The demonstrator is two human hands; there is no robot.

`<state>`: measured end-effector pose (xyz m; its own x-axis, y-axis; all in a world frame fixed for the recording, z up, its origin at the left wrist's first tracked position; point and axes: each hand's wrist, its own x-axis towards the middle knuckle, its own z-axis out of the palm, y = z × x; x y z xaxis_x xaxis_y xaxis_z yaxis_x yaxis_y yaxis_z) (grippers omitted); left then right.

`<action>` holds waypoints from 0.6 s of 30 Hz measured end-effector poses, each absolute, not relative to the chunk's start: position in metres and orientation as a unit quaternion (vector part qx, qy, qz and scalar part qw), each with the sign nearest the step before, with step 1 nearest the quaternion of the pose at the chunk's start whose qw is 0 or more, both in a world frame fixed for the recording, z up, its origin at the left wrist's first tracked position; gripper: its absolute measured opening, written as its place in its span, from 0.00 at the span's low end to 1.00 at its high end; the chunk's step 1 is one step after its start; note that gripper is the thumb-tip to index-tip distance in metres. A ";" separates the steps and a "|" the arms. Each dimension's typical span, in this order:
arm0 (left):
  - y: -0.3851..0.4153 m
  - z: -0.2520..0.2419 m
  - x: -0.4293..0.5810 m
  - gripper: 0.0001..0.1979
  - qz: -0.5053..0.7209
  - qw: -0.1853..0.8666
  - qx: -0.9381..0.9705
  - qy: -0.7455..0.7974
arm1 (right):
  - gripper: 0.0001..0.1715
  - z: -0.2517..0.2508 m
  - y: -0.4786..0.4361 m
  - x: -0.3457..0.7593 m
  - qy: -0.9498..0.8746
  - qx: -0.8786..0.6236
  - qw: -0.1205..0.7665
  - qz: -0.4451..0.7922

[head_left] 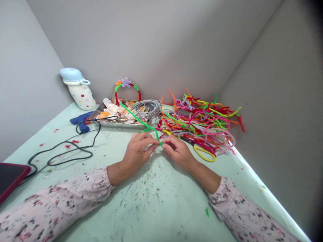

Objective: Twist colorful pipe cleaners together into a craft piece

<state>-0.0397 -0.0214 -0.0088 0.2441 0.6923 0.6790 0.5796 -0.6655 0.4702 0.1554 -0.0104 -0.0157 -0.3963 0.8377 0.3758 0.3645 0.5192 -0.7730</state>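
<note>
Between my fingertips is a green pipe cleaner (141, 121), its long end slanting up and left past the tray. My left hand (138, 151) pinches it from the left, thumb against forefinger. From the right, my right hand (178, 153) pinches at the same spot, close to the left fingertips. The short bent part there is mostly covered by my fingers. Just beyond my right hand lie scissors with yellow handles (205, 154), partly under a heap of coloured pipe cleaners (196, 121).
A metal tray (121, 125) holds shells and a coil of grey cord (148, 107). Behind stands a pipe-cleaner hoop with flowers (126, 82). At left are a blue glue gun (83, 121) with black cable, a white bottle (82, 95) and a red-edged tablet (12, 179). Walls close off the back.
</note>
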 end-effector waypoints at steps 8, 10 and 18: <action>-0.023 -0.007 -0.039 0.06 0.466 0.057 0.785 0.405 | 0.07 -0.015 -0.011 0.155 -0.780 -0.385 0.389 0.303; -0.023 -0.008 -0.040 0.06 0.465 0.052 0.787 0.402 | 0.07 -0.015 -0.011 0.155 -0.780 -0.386 0.391 0.300; -0.022 -0.008 -0.041 0.06 0.467 0.031 0.795 0.385 | 0.07 -0.016 -0.011 0.155 -0.778 -0.389 0.390 0.301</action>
<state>-0.0405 -0.0219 -0.0078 0.2666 0.6417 0.7192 0.5834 -0.7014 0.4095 0.1548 -0.0106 -0.0161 -0.3925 0.8404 0.3737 0.3711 0.5165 -0.7717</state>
